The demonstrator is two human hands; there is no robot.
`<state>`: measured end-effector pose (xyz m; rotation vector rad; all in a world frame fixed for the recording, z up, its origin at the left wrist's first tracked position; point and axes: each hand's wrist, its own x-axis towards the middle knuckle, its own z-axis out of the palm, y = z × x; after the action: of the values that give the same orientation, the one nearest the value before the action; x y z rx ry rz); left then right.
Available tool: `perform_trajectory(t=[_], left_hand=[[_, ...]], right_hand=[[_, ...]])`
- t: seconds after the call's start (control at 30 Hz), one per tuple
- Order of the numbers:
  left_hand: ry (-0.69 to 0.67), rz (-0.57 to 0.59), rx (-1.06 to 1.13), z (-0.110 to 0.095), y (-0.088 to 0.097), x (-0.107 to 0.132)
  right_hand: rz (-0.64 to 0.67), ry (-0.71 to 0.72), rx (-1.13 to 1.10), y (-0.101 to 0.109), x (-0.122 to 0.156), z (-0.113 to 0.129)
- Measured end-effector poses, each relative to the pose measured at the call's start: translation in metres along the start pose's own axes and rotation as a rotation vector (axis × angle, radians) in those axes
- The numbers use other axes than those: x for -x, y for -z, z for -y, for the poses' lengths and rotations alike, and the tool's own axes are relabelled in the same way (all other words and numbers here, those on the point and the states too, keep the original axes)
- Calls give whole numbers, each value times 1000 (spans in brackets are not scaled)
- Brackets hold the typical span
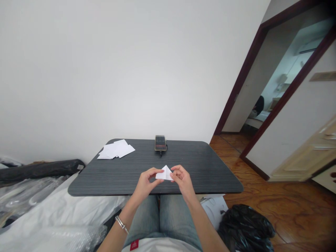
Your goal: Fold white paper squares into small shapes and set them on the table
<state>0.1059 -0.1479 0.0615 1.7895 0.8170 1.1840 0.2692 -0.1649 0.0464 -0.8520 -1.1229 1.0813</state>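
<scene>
left hand (147, 182) + right hand (183, 179): pinch small white folded paper triangle (165, 173), frame centre | dark striped table (210, 168) | white paper sheets (116, 149) upper left of tabletop

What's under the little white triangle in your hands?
The dark table lies below the paper triangle, pinched between left hand and right hand. The hands cover its side corners, and its underside is hidden.

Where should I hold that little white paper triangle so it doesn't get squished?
Probably by its two bottom corners, coming in from each side. The paper triangle is thin and flat with its point up, so a light pinch of thumb and fingertip suits it. The left hand and right hand hold it that way above the table.
</scene>
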Motion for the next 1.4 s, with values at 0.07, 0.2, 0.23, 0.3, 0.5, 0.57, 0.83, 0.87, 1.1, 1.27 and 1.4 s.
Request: perform_trajectory(t=[0.07, 0.2, 0.23, 0.3, 0.5, 0.57, 0.83, 0.87, 1.1, 1.27, 1.4], left_hand=[[-10, -16, -12, 0, 1, 0], [-30, -41, -22, -1, 2, 0], [-34, -45, -22, -2, 2, 0], [-43, -40, -24, -3, 3, 1], [-59, -38, -68, -4, 3, 1], [-72, -50, -110, -2, 3, 1], [-92, -69, -160, -1, 3, 1], [-97, -70, -161, -2, 3, 1], [-81, -41, -114, -5, 0, 0], [-59, -10, -58, -3, -1, 1], [-60, 8, -6, -2, -2, 1]], right_hand=[[21, 0, 21, -1, 2, 1], [98, 26, 30, -1, 5, 5], [113, 28, 29, -1, 6, 5], [125, 30, 34, -1, 6, 5], [111, 73, 116, 1, 6, 0], [113, 89, 144, 2, 6, -1], [107, 90, 135, -1, 7, 3], [102, 87, 126, -2, 8, 4], [1, 79, 158, -5, 9, 6], [-21, 117, 109, -5, 7, 4], [-10, 154, 104, -5, 6, 4]])
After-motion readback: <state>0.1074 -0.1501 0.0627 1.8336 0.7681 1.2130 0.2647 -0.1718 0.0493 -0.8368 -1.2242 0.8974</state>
